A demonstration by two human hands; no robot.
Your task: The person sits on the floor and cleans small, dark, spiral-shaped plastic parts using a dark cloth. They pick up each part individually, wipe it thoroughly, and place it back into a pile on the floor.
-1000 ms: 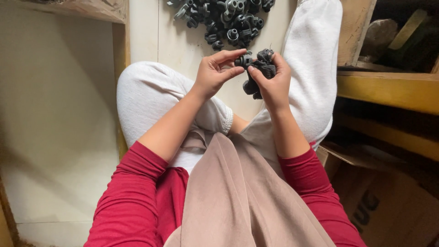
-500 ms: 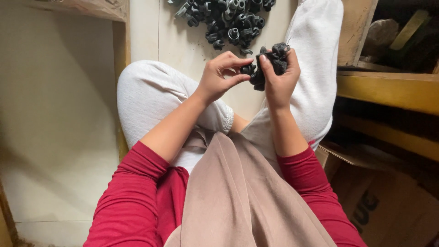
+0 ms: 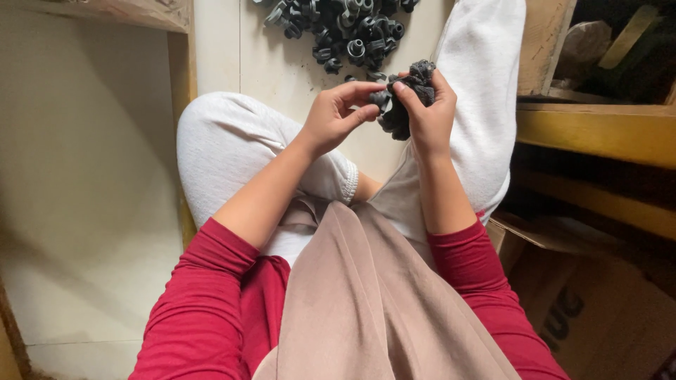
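- The pale floor (image 3: 91, 211) fills the left of the scene and runs to the far edge between the person's knees.
- A yellow wooden shelf (image 3: 598, 130) stands on the right, with a brown cardboard box (image 3: 605, 309) on the near right below it.
- The person sits with white-trousered legs (image 3: 232, 148) drawn up, red sleeves (image 3: 204, 302) on both arms and a beige cloth (image 3: 366, 302) draped down the middle.
- A loose pile of small black ring-shaped parts (image 3: 345, 28) lies on the floor at the far centre, just beyond the hands.
- The right hand (image 3: 429, 116) is closed around a bunch of black parts (image 3: 405, 95), its grip wrapped about them with the thumb on top; the bunch sits above the right knee, between both hands.
- The left hand (image 3: 334, 116) reaches in from the left, thumb and forefinger pressed together, pinching a single black part (image 3: 381, 99) at the bunch's left edge.
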